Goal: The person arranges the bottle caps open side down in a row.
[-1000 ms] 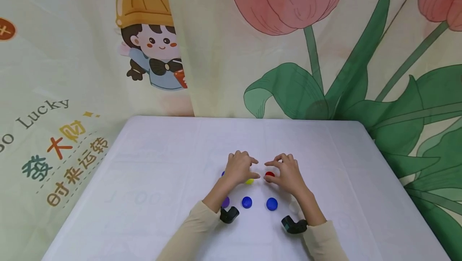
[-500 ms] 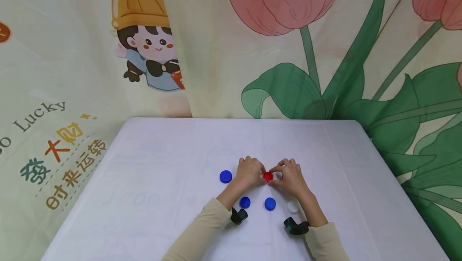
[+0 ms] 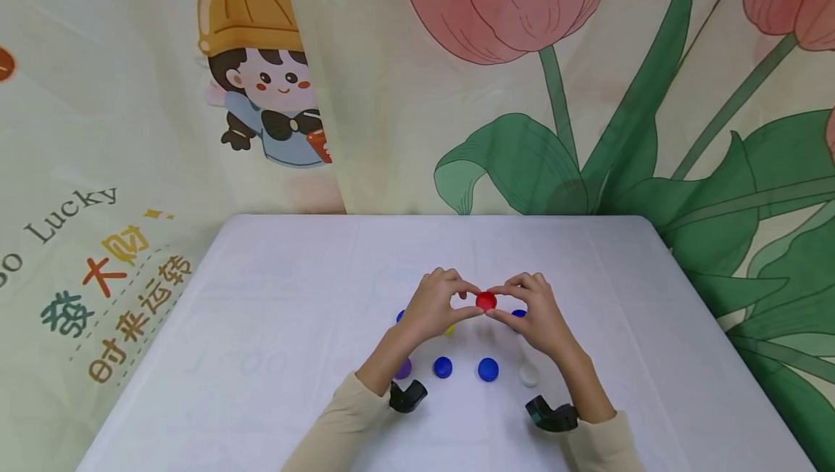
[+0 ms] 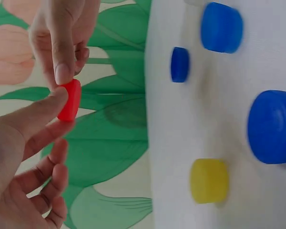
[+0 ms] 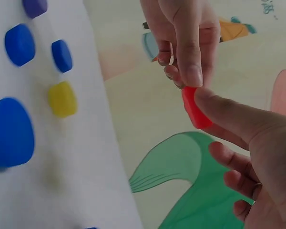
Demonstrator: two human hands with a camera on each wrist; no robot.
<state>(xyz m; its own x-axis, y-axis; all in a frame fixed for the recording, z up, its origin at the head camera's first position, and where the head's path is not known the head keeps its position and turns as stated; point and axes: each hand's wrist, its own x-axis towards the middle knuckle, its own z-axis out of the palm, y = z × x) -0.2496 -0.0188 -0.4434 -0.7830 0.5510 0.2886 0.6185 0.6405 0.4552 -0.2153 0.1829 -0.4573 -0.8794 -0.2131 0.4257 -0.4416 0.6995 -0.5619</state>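
A red bottle cap (image 3: 485, 301) is raised above the table between my two hands. My left hand (image 3: 430, 305) pinches its left side between thumb and fingers. From the other side, the thumb and index finger of my right hand (image 3: 538, 316) pinch it too. Both wrist views show the red cap (image 4: 70, 100) on edge between the fingertips. Below the hands a yellow cap (image 4: 209, 180) stands on the table, mostly covered by my left hand in the head view. Partly behind my right hand lies a blue cap (image 3: 519, 313).
Nearer me on the white table (image 3: 293, 254), two blue caps, one (image 3: 443, 367) beside the other (image 3: 488, 370), lie between a purple cap (image 3: 404, 369) and a white cap (image 3: 529, 375). Another blue cap (image 3: 401, 316) peeks out left of my left hand. A printed cloth (image 3: 385, 95) hangs behind.
The hands were apart, with the red cap on the table by the right hand. They came together on it, and the cap has been lifted off the table.
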